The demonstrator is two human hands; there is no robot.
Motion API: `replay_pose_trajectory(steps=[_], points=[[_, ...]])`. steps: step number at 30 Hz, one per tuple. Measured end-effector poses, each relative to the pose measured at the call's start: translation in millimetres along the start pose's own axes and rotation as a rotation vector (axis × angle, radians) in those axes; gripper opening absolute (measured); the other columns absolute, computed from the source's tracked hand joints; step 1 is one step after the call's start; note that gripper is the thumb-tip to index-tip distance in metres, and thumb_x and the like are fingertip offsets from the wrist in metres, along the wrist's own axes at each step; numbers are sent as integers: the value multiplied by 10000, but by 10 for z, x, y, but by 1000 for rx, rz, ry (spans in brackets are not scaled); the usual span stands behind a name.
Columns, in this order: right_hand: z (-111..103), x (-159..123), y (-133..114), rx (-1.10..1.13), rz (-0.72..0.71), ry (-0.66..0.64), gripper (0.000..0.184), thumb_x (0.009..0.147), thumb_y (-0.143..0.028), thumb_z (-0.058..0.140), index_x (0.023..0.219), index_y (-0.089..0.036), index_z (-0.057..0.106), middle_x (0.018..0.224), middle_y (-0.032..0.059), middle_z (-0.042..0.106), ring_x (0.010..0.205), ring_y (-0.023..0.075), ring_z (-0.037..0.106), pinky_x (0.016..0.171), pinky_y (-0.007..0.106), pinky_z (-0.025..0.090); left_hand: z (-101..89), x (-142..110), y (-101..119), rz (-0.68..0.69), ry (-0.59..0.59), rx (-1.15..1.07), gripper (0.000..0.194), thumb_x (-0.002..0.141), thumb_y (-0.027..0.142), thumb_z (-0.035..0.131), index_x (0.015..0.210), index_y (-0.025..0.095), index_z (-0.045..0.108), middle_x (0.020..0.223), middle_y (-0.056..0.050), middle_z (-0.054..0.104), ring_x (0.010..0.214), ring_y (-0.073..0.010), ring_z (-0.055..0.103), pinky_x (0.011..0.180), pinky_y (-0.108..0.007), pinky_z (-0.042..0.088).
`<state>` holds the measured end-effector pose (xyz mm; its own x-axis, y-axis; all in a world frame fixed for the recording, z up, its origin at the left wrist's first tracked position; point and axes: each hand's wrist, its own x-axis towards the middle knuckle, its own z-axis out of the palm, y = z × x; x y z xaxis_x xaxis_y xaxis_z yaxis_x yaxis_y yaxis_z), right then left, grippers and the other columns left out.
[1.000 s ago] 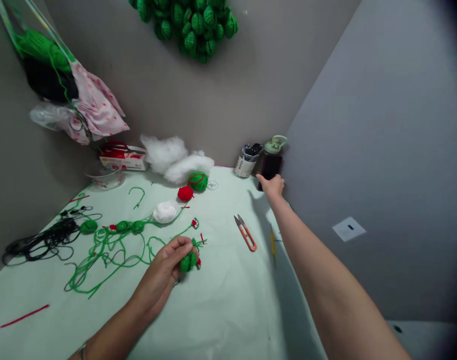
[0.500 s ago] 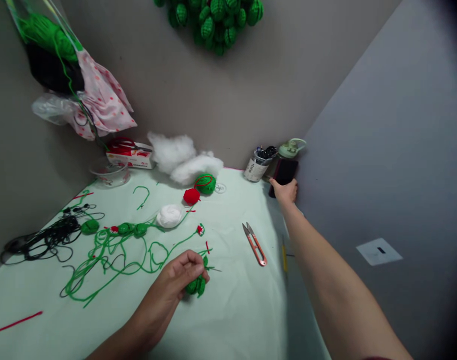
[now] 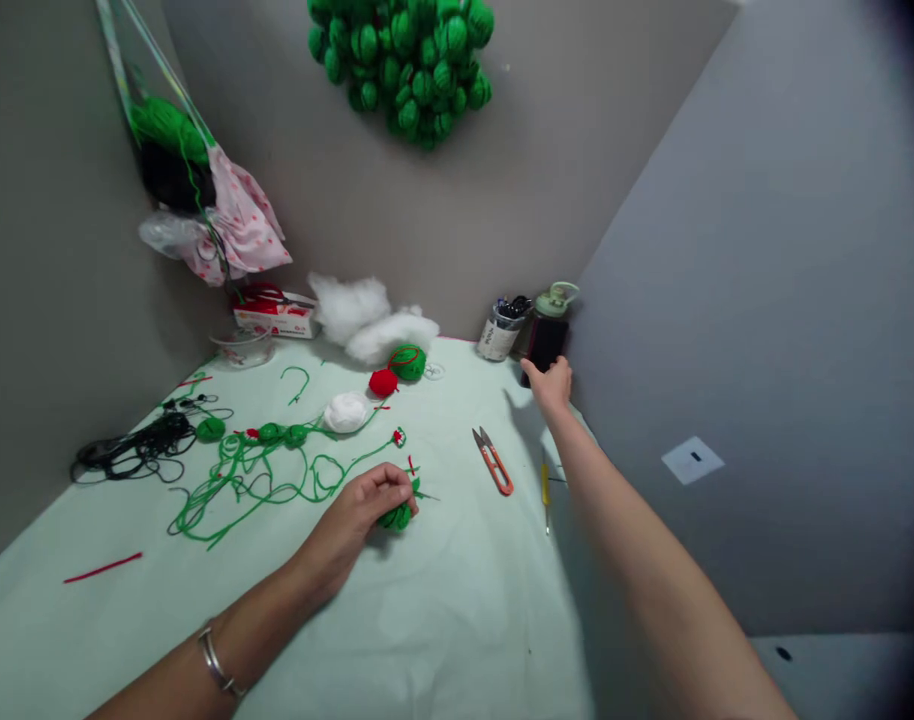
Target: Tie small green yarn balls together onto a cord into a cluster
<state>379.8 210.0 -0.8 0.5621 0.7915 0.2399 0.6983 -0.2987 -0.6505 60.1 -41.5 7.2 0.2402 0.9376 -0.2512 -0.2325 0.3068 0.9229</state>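
My left hand (image 3: pixel 371 500) is closed around a small green crocheted piece (image 3: pixel 395 517) just above the cloth. A thin dark needle-like tip (image 3: pixel 429 497) juts out to the right of those fingers. Stretched far forward, my right hand (image 3: pixel 551 385) grips the lower part of a dark phone (image 3: pixel 547 340). That phone stands upright in front of a bottle with a pale green lid (image 3: pixel 558 297). Orange-handled thread snips (image 3: pixel 494 463) lie between the two hands. A yellow-handled crochet hook (image 3: pixel 545 490) rests below my right wrist.
Green yarn strands (image 3: pixel 258 480), a white yarn ball (image 3: pixel 346 411), a red ball (image 3: pixel 383 383) and black cord (image 3: pixel 138 447) lie left. Behind are stuffing (image 3: pixel 382 325), a pen cup (image 3: pixel 500 333) and a box (image 3: pixel 284 317). Green crocheted pieces (image 3: pixel 419 70) hang above.
The head view has tilted up and shifted, showing more of the hanging green cluster and my left bracelet. Both hands keep their holds on the green piece and the phone.
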Motion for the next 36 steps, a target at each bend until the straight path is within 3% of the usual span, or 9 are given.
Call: replay_pose_trajectory(steps=[4,12,19,25,27,29,31,34,36], points=[[72,146,-18,1,114,32,926,739,-496,809,1456,-68,411,1474,321,467,1387,440,460,1109,535,391,11,7,21,1,-2,6,295,829,452,710,838,196,563,788,-27,664,790,-162,548,736,-264,361],[314,317,55,-9,146,100,973,766,-516,788,1531,-150,312,1441,243,532,1347,367,532,1103,460,418,-35,28,-19,-23,-2,29,282,862,464,684,865,205,574,809,-34,675,824,-175,554,738,-276,358],[176,310,83,-2,121,48,969,768,-493,782,1558,-192,308,1410,226,566,1292,355,580,1060,472,441,-5,23,-28,-27,-12,19,279,848,447,715,856,200,586,798,-36,681,784,-171,560,730,-276,374],[-55,45,-99,51,43,18,859,840,-424,687,1537,-95,309,1536,301,405,1447,408,384,1134,549,326,-10,29,8,10,-3,19,249,843,411,721,845,193,600,794,-38,684,785,-167,579,724,-263,387],[-142,-160,-198,158,-62,-119,651,873,-366,633,1426,-67,465,1441,292,510,1374,388,480,1092,522,378,-4,13,21,33,-9,30,244,840,402,722,834,190,602,776,-35,675,768,-163,575,720,-263,388],[-223,-464,-304,220,-150,-294,397,862,-332,639,1179,-93,651,1176,191,693,1101,296,671,960,404,488,8,-7,31,64,-30,42,240,836,395,723,821,187,604,747,-28,657,753,-160,571,723,-264,391],[-304,-870,-408,286,-243,-473,250,841,-337,668,997,-146,706,983,84,735,841,200,710,813,312,522,16,-23,39,88,-41,55,238,823,385,733,807,184,606,720,-15,633,719,-150,557,712,-264,392],[-445,-1572,-548,554,-456,-915,238,856,-391,663,935,-167,680,919,40,711,689,132,648,654,257,472,-2,-23,60,142,-15,71,232,803,374,753,800,179,628,723,1,606,680,-133,527,692,-261,395],[-537,-1990,-619,683,-476,-1113,266,868,-435,669,929,-176,658,867,21,685,663,123,617,605,250,432,-45,-5,85,197,22,78,229,798,379,762,815,173,663,766,-6,620,713,-137,542,709,-261,409]])
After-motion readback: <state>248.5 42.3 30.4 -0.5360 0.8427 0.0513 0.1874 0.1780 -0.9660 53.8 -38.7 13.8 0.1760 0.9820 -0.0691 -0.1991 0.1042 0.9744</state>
